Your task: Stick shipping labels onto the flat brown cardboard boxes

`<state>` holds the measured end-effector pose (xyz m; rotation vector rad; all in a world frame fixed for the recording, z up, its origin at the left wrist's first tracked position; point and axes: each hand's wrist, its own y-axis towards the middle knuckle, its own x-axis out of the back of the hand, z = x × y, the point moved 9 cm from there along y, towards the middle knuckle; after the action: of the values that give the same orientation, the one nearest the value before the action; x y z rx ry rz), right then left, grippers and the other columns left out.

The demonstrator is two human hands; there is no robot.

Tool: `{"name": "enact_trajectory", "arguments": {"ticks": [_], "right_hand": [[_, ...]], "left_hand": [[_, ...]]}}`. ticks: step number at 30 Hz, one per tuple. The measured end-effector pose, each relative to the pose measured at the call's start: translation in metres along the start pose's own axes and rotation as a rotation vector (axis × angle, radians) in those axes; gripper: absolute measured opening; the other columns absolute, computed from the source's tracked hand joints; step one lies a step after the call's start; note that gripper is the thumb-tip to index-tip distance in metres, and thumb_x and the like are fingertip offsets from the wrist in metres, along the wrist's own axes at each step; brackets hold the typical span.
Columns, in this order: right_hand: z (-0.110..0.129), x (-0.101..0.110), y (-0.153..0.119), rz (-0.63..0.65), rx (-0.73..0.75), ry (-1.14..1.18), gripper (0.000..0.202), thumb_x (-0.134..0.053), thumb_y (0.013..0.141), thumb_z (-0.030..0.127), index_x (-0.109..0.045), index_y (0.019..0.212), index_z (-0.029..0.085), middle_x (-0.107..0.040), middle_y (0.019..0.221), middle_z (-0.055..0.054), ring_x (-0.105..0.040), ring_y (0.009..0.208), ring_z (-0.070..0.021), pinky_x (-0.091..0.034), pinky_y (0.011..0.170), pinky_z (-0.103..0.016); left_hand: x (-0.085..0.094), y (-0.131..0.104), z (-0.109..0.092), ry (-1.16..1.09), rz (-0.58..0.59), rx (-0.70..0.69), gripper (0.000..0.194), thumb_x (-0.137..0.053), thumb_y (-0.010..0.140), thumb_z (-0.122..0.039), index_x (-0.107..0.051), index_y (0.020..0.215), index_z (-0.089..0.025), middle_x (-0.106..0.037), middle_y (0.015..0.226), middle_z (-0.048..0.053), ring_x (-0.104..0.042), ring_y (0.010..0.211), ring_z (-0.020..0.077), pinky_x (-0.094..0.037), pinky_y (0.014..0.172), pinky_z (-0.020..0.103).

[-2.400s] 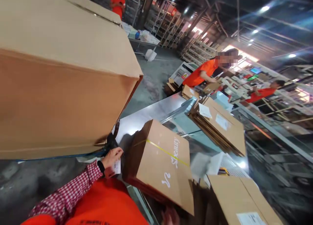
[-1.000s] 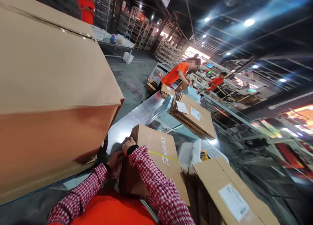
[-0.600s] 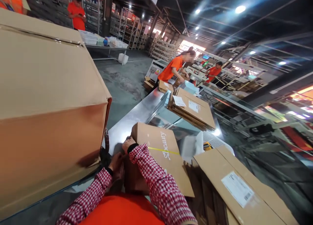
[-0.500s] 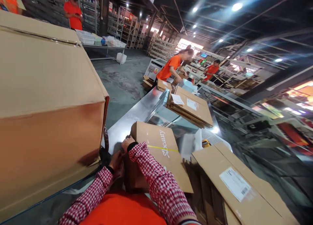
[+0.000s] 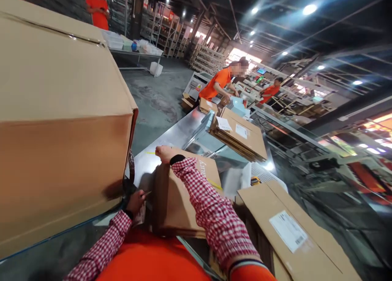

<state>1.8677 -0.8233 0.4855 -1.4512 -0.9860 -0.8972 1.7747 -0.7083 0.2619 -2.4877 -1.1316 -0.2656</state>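
In front of me on the metal table stands a bundle of folded cardboard cartons (image 5: 183,207) with white lettering on top. A yellow strap (image 5: 214,184) crosses it. My right hand (image 5: 165,153) is closed at the bundle's far left corner, and a yellow strap end sticks out beyond its fingers. My left hand (image 5: 136,202) is closed lower down, left of the bundle and apart from it. From its fingers pokes a small thin object (image 5: 147,193), too small to name. My right forearm covers part of the lettering and strap.
A very large cardboard box (image 5: 67,158) fills the left side. Flat cartons with a white label (image 5: 288,232) lie at right. Another carton stack (image 5: 241,130) is farther along the metal table (image 5: 171,138). A co-worker in orange (image 5: 219,83) bends over its far end.
My right hand has risen slightly and moved right, drawing the yellow strap end along. My left hand has moved left and down, away from the bundle.
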Motion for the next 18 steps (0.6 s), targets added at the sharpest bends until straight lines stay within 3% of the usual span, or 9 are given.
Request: {"name": "enact_trajectory", "arguments": {"ticks": [3,6,9,11,13,16,18], "right_hand": [[-0.025,0.050,-0.026,-0.175,-0.054,0.086,0.025,-0.037,0.096,0.019,-0.059,0.109,0.014,-0.068,0.095,-0.007,-0.062,0.083,-0.0145,-0.045,0.071,-0.023],[-0.081,0.115,-0.078,-0.476,-0.138,0.219,0.026,-0.033,0.096,0.020,-0.055,0.108,0.013,-0.066,0.085,-0.004,-0.060,0.078,-0.0143,-0.045,0.073,-0.026],[-0.161,0.191,-0.170,-1.001,-0.191,0.528,0.018,-0.039,0.093,0.022,-0.055,0.088,0.013,-0.058,0.069,0.001,-0.055,0.067,-0.0118,-0.045,0.068,-0.026],[-0.212,0.228,-0.248,-1.337,-0.235,0.798,0.018,-0.036,0.092,0.021,-0.050,0.084,0.013,-0.053,0.068,0.003,-0.050,0.059,-0.0078,-0.041,0.059,-0.023],[-0.244,0.255,-0.323,-1.569,-0.301,1.017,0.018,-0.026,0.093,0.019,-0.044,0.088,0.015,-0.048,0.070,0.005,-0.039,0.048,-0.0025,-0.032,0.051,-0.020],[-0.255,0.300,-0.419,-1.717,-0.303,1.154,0.025,-0.010,0.088,0.016,-0.034,0.083,0.022,-0.036,0.067,0.010,-0.026,0.041,0.0025,-0.021,0.048,-0.023],[-0.245,0.339,-0.462,-1.639,-0.121,1.095,0.040,0.005,0.082,0.018,-0.034,0.076,0.021,-0.032,0.067,0.008,-0.038,0.046,0.0034,-0.020,0.049,-0.026]], "left_hand": [[0.018,0.001,-0.031,-0.064,-0.008,-0.063,0.030,-0.050,0.092,-0.040,-0.064,0.088,-0.013,-0.066,0.086,0.003,-0.063,0.085,0.0188,-0.050,0.080,0.036],[0.041,-0.014,-0.076,-0.091,0.005,-0.149,0.035,-0.050,0.087,-0.044,-0.066,0.098,-0.015,-0.068,0.096,0.007,-0.062,0.092,0.0226,-0.046,0.084,0.034],[0.048,-0.040,-0.127,-0.074,0.101,-0.245,0.048,-0.050,0.085,-0.050,-0.061,0.117,-0.017,-0.067,0.092,0.005,-0.061,0.085,0.0219,-0.046,0.077,0.031],[0.037,-0.059,-0.156,-0.038,0.213,-0.307,0.052,-0.051,0.085,-0.051,-0.058,0.124,-0.019,-0.064,0.082,0.002,-0.059,0.077,0.0193,-0.045,0.071,0.028],[0.022,-0.075,-0.177,0.009,0.293,-0.350,0.053,-0.052,0.084,-0.052,-0.058,0.125,-0.018,-0.061,0.075,0.000,-0.057,0.072,0.0178,-0.044,0.069,0.027],[0.005,-0.095,-0.192,0.038,0.330,-0.355,0.056,-0.051,0.081,-0.056,-0.061,0.121,-0.016,-0.058,0.068,-0.001,-0.055,0.067,0.0176,-0.044,0.065,0.026],[-0.005,-0.109,-0.201,0.027,0.343,-0.346,0.062,-0.050,0.080,-0.059,-0.059,0.123,-0.015,-0.056,0.066,-0.001,-0.053,0.063,0.0172,-0.043,0.060,0.026]]}}
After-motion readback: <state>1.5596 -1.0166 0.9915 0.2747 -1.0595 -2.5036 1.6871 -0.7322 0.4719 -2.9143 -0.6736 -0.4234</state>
